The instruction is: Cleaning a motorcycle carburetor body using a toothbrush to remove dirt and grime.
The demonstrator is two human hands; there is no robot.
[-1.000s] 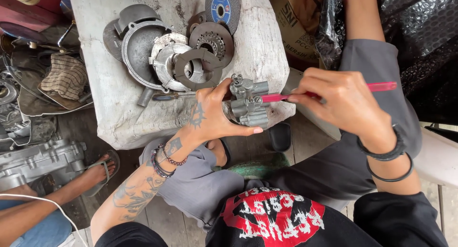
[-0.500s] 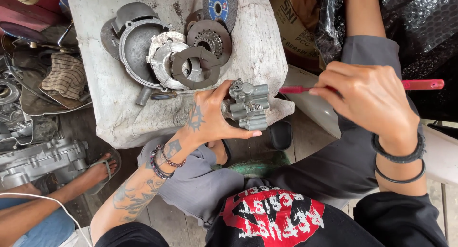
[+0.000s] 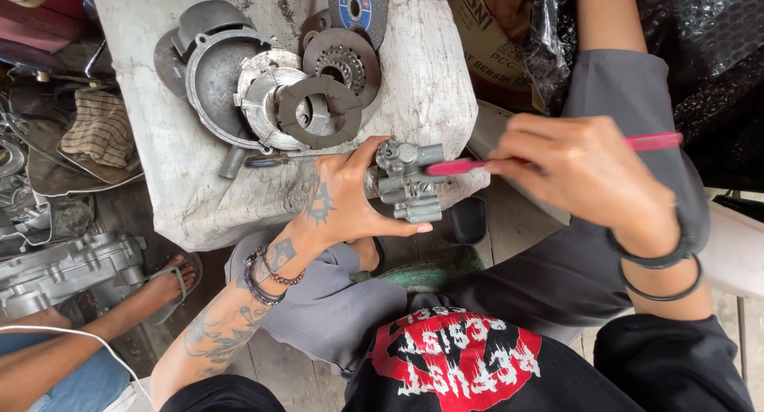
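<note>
My left hand (image 3: 344, 199) grips a small grey metal engine part (image 3: 407, 181) with several round ports, held at the near edge of a worn white block (image 3: 414, 70). My right hand (image 3: 585, 169) holds a thin red-handled brush (image 3: 656, 141), whose front end lies against the upper side of the metal part. Both hands hover over my lap in grey trousers.
On the block lie round metal housings and plates (image 3: 239, 85), a toothed clutch disc (image 3: 341, 62) and a blue-labelled grinding disc (image 3: 358, 6). At left another person's foot in a sandal (image 3: 171, 281) rests on the floor beside a grey engine casing (image 3: 64, 273). Black plastic sheeting (image 3: 700, 54) fills the right.
My right hand drew the brush away to the right, then came back left, so its front end is on the metal part again. The left hand kept holding the part.
</note>
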